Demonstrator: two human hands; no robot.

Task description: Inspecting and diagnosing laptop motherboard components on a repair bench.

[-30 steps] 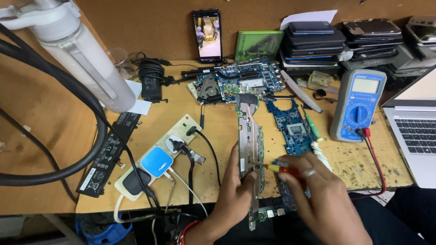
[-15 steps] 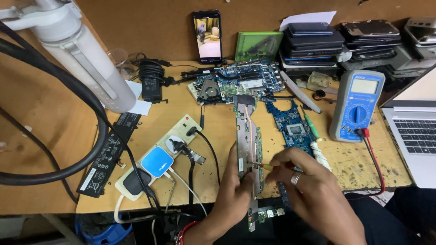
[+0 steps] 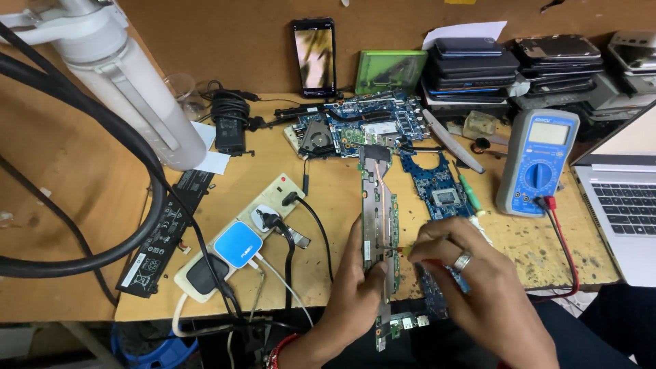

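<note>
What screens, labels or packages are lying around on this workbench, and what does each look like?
Phone: propped upright against the back wall, black frame, screen lit with a blurry picture.
Multimeter: right of the boards, blue body, grey display, red and black leads.
Laptop: far right edge, silver, lid open, screen mostly out of view.
Green case: back, beside the phone, flat, translucent.
Battery pack: left, long, black, white labels.

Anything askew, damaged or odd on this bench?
The wooden bench top near the multimeter is chipped and pitted. The long green circuit board in the left hand stands on edge, overhanging the bench front. Nothing looks spilled.
</note>
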